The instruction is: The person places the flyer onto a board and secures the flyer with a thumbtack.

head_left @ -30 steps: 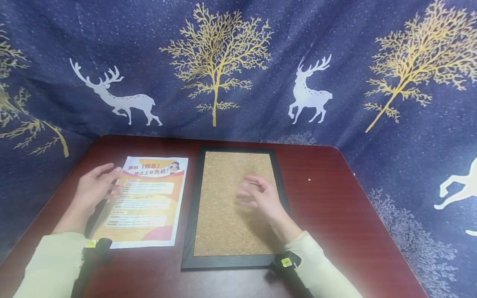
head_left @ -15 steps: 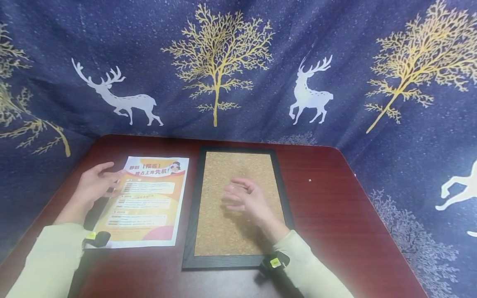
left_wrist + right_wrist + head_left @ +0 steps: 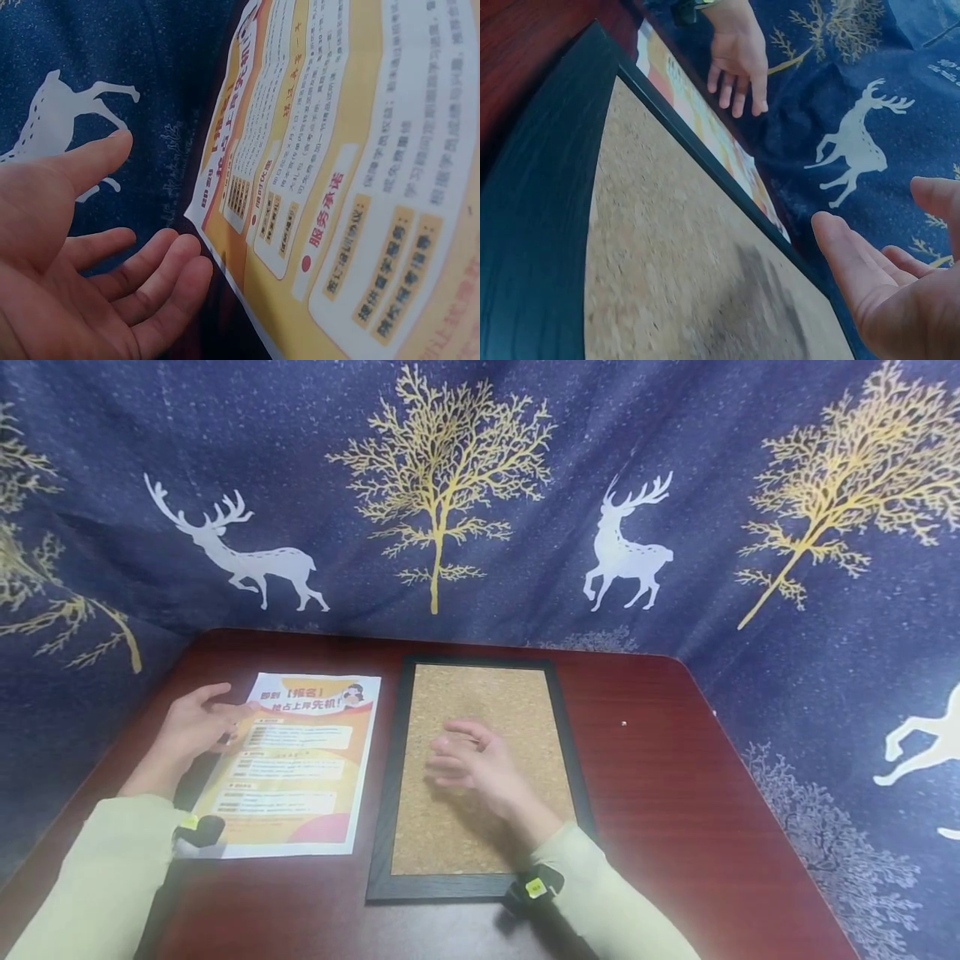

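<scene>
A printed orange and white poster sheet lies on the left of the table. My left hand hovers at its upper left edge, fingers relaxed and holding nothing; in the left wrist view the fingertips come right up to the paper's border. To the right of the sheet lies a cork board in a dark frame. Over the middle of the cork hangs my right hand, thumb and fingers apart with nothing between them. Its shadow falls on the board in the right wrist view.
The dark red wooden table has rounded far corners and ends at a blue curtain printed with deer and trees. A tiny pale speck sits on the table right of the board.
My right hand has moved left over the cork board, from its right part toward the middle. The left hand has barely shifted, and the poster and board lie as before.
</scene>
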### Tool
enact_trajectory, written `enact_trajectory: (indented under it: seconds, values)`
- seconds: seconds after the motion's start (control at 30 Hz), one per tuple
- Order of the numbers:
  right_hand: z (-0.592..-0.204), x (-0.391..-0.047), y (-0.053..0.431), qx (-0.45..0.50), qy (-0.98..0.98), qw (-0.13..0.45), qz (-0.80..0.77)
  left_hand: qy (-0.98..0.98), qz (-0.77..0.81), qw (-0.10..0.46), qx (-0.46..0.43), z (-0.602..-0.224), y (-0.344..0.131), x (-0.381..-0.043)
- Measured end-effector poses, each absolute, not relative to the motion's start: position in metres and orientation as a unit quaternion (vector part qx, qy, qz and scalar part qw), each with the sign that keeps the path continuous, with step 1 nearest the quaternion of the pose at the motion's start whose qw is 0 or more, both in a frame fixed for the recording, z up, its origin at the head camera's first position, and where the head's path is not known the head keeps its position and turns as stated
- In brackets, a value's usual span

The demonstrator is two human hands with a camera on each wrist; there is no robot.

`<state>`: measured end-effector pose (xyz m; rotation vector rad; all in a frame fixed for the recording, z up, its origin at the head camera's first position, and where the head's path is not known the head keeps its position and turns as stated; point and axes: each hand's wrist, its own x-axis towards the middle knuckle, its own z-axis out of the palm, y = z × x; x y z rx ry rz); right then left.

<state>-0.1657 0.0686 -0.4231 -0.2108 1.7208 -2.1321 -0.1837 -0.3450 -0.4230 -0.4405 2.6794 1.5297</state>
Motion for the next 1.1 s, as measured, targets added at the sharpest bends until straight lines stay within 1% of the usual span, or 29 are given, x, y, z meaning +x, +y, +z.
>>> enact_trajectory:
  seconds: [0.43, 0.7, 1.1]
  values:
    - [-0.429, -0.163, 0.051, -0.072, 0.612, 0.216, -0.757, 0.865, 0.479, 0.023, -0.148, -0.429, -0.348, -0.192]
    - [-0.428, -0.159, 0.04, -0.07, 0.615, 0.218, -0.755, 0.867, 0.475, 0.025, -0.147, -0.432, -0.35, -0.194]
    - [-0.43, -0.158, 0.025, -0.061, 0.615, 0.232, -0.751, 0.867, 0.464, 0.051, -0.172, -0.431, -0.35, -0.198]
